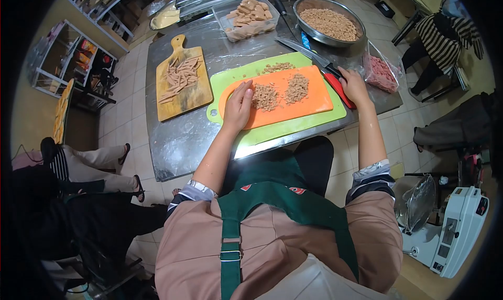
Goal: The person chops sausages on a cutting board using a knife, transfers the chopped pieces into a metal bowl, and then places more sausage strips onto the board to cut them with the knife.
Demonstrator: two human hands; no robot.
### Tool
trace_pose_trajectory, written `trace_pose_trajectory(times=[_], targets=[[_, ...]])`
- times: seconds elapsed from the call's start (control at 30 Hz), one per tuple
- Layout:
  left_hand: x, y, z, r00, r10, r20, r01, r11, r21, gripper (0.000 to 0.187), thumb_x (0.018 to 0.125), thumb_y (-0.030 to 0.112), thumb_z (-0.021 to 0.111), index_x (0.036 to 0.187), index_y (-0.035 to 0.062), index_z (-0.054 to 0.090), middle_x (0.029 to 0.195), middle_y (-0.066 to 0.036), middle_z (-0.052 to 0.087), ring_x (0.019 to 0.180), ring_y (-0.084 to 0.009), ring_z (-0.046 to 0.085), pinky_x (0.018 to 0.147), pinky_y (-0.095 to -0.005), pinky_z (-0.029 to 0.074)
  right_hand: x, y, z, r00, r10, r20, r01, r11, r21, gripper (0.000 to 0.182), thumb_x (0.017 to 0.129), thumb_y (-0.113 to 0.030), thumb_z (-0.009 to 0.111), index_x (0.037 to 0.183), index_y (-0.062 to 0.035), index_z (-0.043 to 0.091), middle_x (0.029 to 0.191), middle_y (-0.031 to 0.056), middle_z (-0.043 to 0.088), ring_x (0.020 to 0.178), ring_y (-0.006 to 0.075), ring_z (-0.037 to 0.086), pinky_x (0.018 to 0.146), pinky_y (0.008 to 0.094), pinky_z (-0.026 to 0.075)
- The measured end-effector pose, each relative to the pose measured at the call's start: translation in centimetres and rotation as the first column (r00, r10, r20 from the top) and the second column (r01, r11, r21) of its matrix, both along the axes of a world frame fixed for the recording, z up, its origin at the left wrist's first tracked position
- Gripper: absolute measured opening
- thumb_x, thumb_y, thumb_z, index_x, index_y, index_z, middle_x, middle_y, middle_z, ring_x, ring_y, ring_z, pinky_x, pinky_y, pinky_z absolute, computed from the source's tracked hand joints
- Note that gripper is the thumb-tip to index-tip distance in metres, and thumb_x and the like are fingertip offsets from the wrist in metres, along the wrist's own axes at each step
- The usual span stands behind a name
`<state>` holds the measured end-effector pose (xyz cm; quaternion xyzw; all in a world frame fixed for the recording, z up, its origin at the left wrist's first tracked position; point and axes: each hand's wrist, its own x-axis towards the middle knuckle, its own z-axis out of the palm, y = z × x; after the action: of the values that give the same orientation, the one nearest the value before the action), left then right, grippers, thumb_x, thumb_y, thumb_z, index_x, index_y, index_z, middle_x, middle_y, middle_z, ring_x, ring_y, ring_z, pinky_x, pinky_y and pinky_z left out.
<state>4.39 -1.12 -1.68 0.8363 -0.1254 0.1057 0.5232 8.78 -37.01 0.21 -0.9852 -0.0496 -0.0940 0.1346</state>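
Diced bits (265,97) lay in 2 piles on orange board (309,103), which sat on green board (293,127) at near edge of steel table (178,137). L hand (238,107) rested flat, fingers loose, on orange board w/ fingertips touching the left pile. R hand (354,86) was closed on the handle of a knife (309,54), blade pointing away. Left: wooden board (183,82) w/ cut strips. Further back: plastic tub (251,18), metal bowl (329,22).

both arms reach forward, left hand (238,107) flat with fingers together, right hand (353,86) palm down.
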Motion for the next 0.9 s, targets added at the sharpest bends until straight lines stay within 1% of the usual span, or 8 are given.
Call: trace_pose_trajectory(times=[0.13, 0.23, 0.43, 0.53, 0.57, 0.63, 0.7, 0.9], targets=[[0.0, 0.1, -0.1, 1.0, -0.011, -0.019, 0.009, 0.997, -0.075, 0.042, 0.095, 0.031, 0.04, 0.121, 0.0012, 0.053, 0.122, -0.02, 0.054, 0.123, -0.0304, 0.043, 0.101, -0.0363, 0.034, 0.5, 0.0, -0.1, 0.998, 0.058, -0.021, -0.059, 0.996, -0.071, 0.037, 0.085, -0.009, 0.048, 0.121, -0.0091, 0.053, 0.108, 0.0164, 0.054, 0.102, 0.0343, 0.051, 0.089, 0.04, 0.042], [0.1, 0.1, -0.3, 0.999, -0.027, -0.044, 0.022, 0.994, -0.106, 0.043, 0.095, 0.033, 0.039, 0.123, 0.0025, 0.051, 0.121, -0.02, 0.053, 0.121, -0.0315, 0.045, 0.102, -0.0382, 0.032, 0.6, 0.4, 0.4, 0.993, 0.059, 0.098, -0.052, 0.996, -0.077, 0.038, 0.085, -0.007, 0.046, 0.123, -0.0088, 0.051, 0.103, 0.0173, 0.052, 0.098, 0.0346, 0.052, 0.086, 0.0417, 0.042], [0.4, -0.2, -0.1, 0.988, -0.152, -0.031, 0.155, 0.981, 0.121, 0.048, 0.095, 0.039, 0.035, 0.13, 0.0076, 0.044, 0.118, -0.019, 0.055, 0.114, -0.033, 0.049, 0.108, -0.0453, 0.021, -2.9, 4.3, 4.3, 0.994, 0.018, 0.111, 0.003, 0.982, -0.188, 0.043, 0.085, -0.01, 0.047, 0.128, -0.0117, 0.046, 0.097, 0.0199, 0.05, 0.092, 0.0346, 0.053, 0.079, 0.0444, 0.044], [0.3, -0.1, 1.0, 0.972, -0.22, -0.086, 0.225, 0.972, 0.06, 0.048, 0.095, 0.039, 0.034, 0.13, 0.0084, 0.044, 0.116, -0.017, 0.057, 0.113, -0.0324, 0.051, 0.109, -0.0473, 0.017, -5.7, 6.6, 5.0, 1.0, -0.01, -0.021, 0.011, 0.999, 0.048, 0.051, 0.088, -0.018, 0.047, 0.137, -0.0214, 0.036, 0.092, 0.0222, 0.05, 0.087, 0.0361, 0.055, 0.075, 0.043, 0.044], [0.3, -0.2, 1.2, 0.971, -0.217, -0.103, 0.221, 0.975, 0.029, 0.048, 0.095, 0.039, 0.034, 0.129, 0.0076, 0.045, 0.114, -0.018, 0.057, 0.112, -0.0318, 0.052, 0.108, -0.045, 0.021, -6.6, 7.2, 4.7, 1.0, -0.013, -0.021, 0.014, 0.999, 0.047, 0.051, 0.088, -0.018, 0.047, 0.137, -0.0214, 0.036, 0.092, 0.0222, 0.05, 0.087, 0.0361, 0.055, 0.075, 0.043, 0.044], [0.6, -0.3, 1.4, 0.969, -0.219, -0.119, 0.22, 0.975, -0.001, 0.048, 0.095, 0.039, 0.035, 0.128, 0.0068, 0.046, 0.113, -0.018, 0.058, 0.11, -0.0312, 0.053, 0.106, -0.0427, 0.025, -8.6, 9.3, 4.4, 0.993, 0.057, -0.103, -0.021, 0.947, 0.321, 0.048, 0.091, -0.019, 0.044, 0.138, -0.0209, 0.034, 0.088, 0.0235, 0.052, 0.084, 0.0372, 0.056, 0.076, 0.0422, 0.044], [1.2, -0.7, 1.5, 0.982, -0.147, -0.12, 0.131, 0.983, -0.131, 0.047, 0.095, 0.038, 0.037, 0.125, 0.0034, 0.049, 0.114, -0.02, 0.057, 0.11, -0.029, 0.053, 0.1, -0.036, 0.034, -11.2, 11.5, 4.6, 0.98, 0.133, -0.146, -0.069, 0.925, 0.374, 0.048, 0.092, -0.019, 0.042, 0.139, -0.0198, 0.031, 0.086, 0.0254, 0.053, 0.083, 0.0388, 0.056, 0.076, 0.0428, 0.045], [2.3, -1.9, 0.1, 0.994, -0.018, -0.11, -0.01, 0.968, -0.252, 0.046, 0.096, 0.035, 0.038, 0.121, -0.0008, 0.051, 0.117, -0.019, 0.055, 0.112, -0.0269, 0.052, 0.095, -0.0319, 0.038, -15.6, 15.5, 3.6, 0.954, 0.049, -0.295, -0.026, 0.996, 0.08, 0.054, 0.09, -0.017, 0.044, 0.141, -0.018, 0.025, 0.079, 0.0229, 0.053, 0.067, 0.0378, 0.058, 0.062, 0.046, 0.049]])
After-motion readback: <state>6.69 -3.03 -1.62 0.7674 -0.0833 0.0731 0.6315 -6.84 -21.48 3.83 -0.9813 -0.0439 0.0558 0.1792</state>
